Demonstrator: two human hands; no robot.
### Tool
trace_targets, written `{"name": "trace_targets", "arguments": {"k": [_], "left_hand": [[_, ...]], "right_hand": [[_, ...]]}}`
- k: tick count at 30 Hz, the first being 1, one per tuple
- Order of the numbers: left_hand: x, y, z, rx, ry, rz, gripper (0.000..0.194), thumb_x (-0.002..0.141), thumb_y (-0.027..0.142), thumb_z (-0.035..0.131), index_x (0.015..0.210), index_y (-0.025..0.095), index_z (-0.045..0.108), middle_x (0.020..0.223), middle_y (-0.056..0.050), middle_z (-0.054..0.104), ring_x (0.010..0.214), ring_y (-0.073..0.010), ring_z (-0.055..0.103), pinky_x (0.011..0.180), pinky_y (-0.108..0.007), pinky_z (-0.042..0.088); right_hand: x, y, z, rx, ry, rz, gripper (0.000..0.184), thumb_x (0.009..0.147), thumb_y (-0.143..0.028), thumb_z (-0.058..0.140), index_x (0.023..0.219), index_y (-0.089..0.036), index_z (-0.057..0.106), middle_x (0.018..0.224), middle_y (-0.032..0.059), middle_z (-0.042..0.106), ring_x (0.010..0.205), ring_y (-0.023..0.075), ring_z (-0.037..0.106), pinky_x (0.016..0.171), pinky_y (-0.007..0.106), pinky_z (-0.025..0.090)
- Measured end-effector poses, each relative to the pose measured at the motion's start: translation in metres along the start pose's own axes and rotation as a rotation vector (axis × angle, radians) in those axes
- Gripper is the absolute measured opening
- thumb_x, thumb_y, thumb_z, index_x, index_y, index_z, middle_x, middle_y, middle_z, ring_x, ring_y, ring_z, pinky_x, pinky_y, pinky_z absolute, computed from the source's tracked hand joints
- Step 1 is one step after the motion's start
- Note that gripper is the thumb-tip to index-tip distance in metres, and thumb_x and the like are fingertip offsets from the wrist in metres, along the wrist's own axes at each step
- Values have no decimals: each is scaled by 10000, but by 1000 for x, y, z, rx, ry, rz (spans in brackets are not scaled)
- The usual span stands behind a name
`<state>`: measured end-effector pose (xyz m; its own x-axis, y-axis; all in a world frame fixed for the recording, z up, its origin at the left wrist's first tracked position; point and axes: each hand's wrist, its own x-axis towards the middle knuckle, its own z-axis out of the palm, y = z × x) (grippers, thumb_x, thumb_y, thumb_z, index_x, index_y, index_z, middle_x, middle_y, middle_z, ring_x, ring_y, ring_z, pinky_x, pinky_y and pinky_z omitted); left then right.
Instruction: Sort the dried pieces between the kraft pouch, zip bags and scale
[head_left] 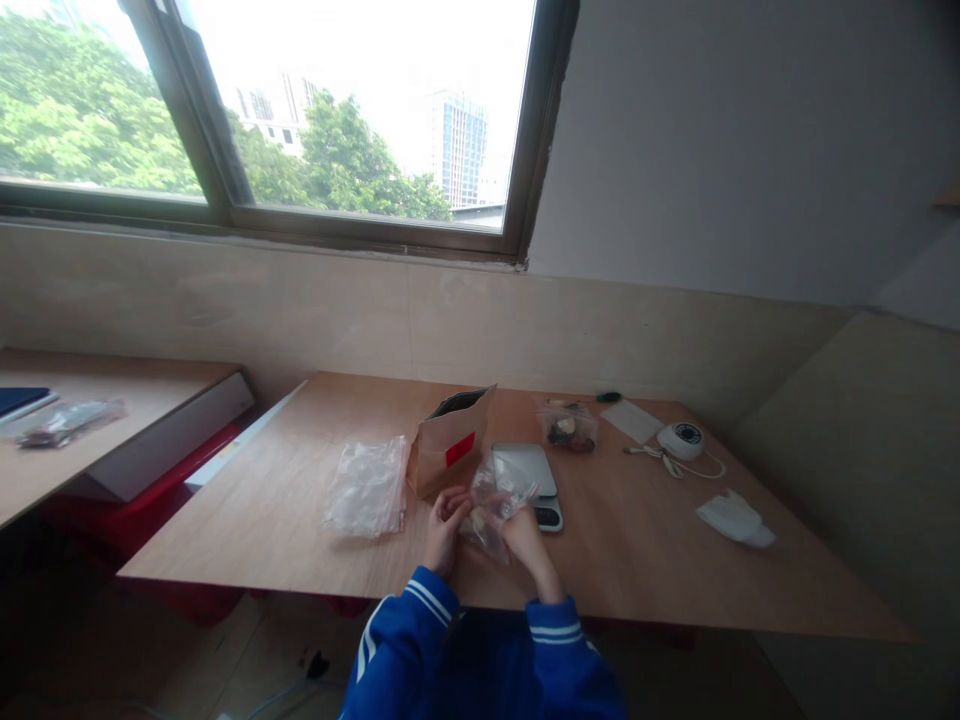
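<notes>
Holding apparently one clear bag [489, 492] are two hands [445, 524] [525, 535]

Wears bright blue left sleeve [409, 645] and matching right sleeve [566, 665], both long, ending behind the bare fingers [450, 496]. Has two white bands [555, 631] round each cuff [553, 612], at the end nearest the fingers. Shows more white striping [368, 643] farther back from fingers, along left sleeve's outer side.

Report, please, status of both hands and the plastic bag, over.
Left hand and right hand on clear plastic bag, grips unclear. Bag partly covers digital scale in view. Open kraft pouch stands just beyond.
</notes>
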<state>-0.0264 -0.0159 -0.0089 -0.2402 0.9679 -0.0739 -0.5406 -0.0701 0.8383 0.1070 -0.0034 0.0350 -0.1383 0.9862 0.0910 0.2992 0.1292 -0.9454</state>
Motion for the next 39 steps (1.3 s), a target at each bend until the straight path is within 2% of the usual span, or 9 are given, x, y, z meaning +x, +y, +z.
{"name": "trace_targets", "arguments": {"k": [3,10,13,16,21,25,28,32,39], "left_hand": [[2,-5,-3,30,-12,-3,295,642,288,759,868,152,625,799,-32,679,776,-141,622,726,-248,453],[2,-9,-5,40,15,-13,307,648,330,749,855,149,611,742,-19,655,675,-127,594,614,-229,427],[2,-8,-4,27,36,-14,318,628,325,760,846,148,610,721,-3,636,632,-106,565,568,-209,396],[2,-8,-3,3,33,-19,317,624,321,759,846,152,609,714,6,627,627,-105,564,571,-212,395],[1,-6,-3,-7,-8,-45,299,638,329,745,839,159,603,733,-2,638,642,-120,579,587,-227,406],[-1,-5,-1,0,-11,-29,286,633,325,746,819,160,603,700,3,628,620,-118,570,569,-223,392],[-1,-4,0,-7,-7,-32,285,625,318,750,813,162,603,701,4,621,610,-117,567,561,-222,392],[-1,-3,1,13,5,-36,294,610,328,757,801,161,609,700,-4,622,613,-126,574,561,-228,402],[0,-4,0,-12,-9,-38,285,616,317,748,806,160,606,701,-6,630,601,-124,577,568,-237,417]], "right_hand": [[1,0,-2,67,33,36,184,682,-338,669,768,-176,655,779,60,704,746,229,654,733,343,504],[0,-8,-35,228,222,43,274,641,-406,704,766,-182,608,766,68,684,753,239,647,654,335,518],[2,-26,-58,199,378,-7,310,681,-448,678,820,-180,607,800,69,665,759,225,634,653,332,520],[11,-59,-70,186,466,-145,303,731,-439,650,882,-181,596,867,70,655,808,210,630,731,342,521],[49,-127,-57,188,371,-472,205,810,-372,604,910,-193,587,914,58,655,866,180,626,798,317,507],[86,-154,-34,181,203,-617,172,838,-368,569,888,-205,587,920,46,668,887,171,631,819,300,500],[98,-155,-23,93,128,-627,159,855,-352,539,899,-209,594,925,38,672,883,168,633,821,292,489],[93,-146,-22,-113,104,-581,159,870,-320,513,938,-220,617,931,35,680,901,185,624,840,313,469],[85,-126,-29,-240,249,-647,210,876,-241,487,1016,-217,642,1101,73,628,1093,208,535,996,389,377]]}}
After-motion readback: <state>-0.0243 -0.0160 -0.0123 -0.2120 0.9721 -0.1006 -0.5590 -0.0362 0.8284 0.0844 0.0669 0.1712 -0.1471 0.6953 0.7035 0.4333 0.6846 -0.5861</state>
